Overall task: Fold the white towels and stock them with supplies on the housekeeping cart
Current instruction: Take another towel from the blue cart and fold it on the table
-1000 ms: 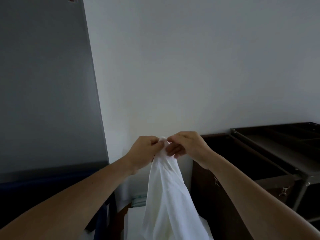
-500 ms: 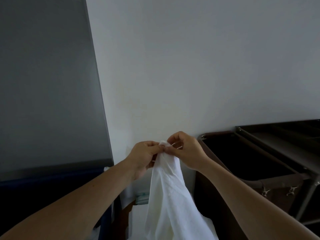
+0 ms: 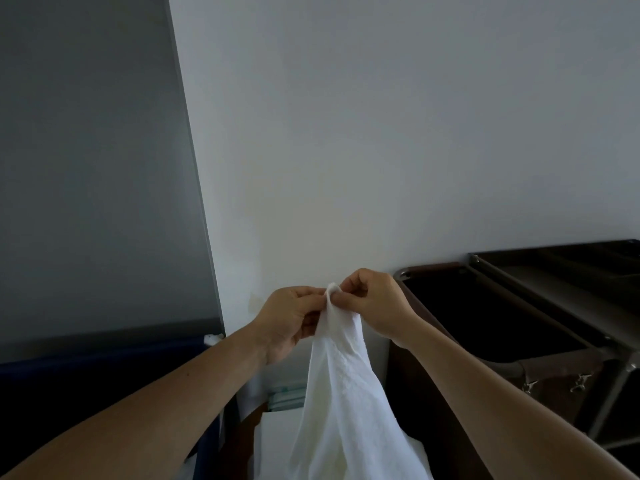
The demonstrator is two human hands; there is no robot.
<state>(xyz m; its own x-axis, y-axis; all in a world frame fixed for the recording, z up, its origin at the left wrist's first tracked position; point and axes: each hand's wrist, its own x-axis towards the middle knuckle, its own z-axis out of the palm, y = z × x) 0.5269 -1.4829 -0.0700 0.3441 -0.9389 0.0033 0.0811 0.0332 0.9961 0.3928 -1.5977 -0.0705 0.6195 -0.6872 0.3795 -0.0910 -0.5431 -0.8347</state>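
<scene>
So, both hands are up in front of me, facing the wall, pinching the same top bit of the white towel (image 3: 343, 403). My left hand (image 3: 284, 320) has its thumb and curled fingers closed on the bunched corner from the left. My right hand (image 3: 375, 301) pinches it from the right, knuckles nearly meeting, and neither hand holds anything else.

The towel hangs straight down from that pinch in a loose, ropey drape and runs out the bottom of the view, so I can't tell if its lower end touches anything. It's just off the left end of the housekeeping cart (image 3: 540, 306), beside the near left corner of the dark linen bag (image 3: 561, 368), and not touching it as far as I can see. The cart's top tray (image 3: 571, 268) is further right, well apart.

Handling-wise, it looks thin, totally floppy and light enough that two fingertip pinches carry it. There's zero stiffness, so it'll collapse anywhere I'm not holding it. It's not slippery or fragile, and the weave looks a bit crinkly, so fingers should bite fine.

My guess is the hem is the place to grab. One hand holds this corner while the other slides along the top edge to the next corner, so it hangs flat for folding. Grabbing mid-cloth would just make a lump. My only worry is the bottom end snagging on the bag's frame.
</scene>
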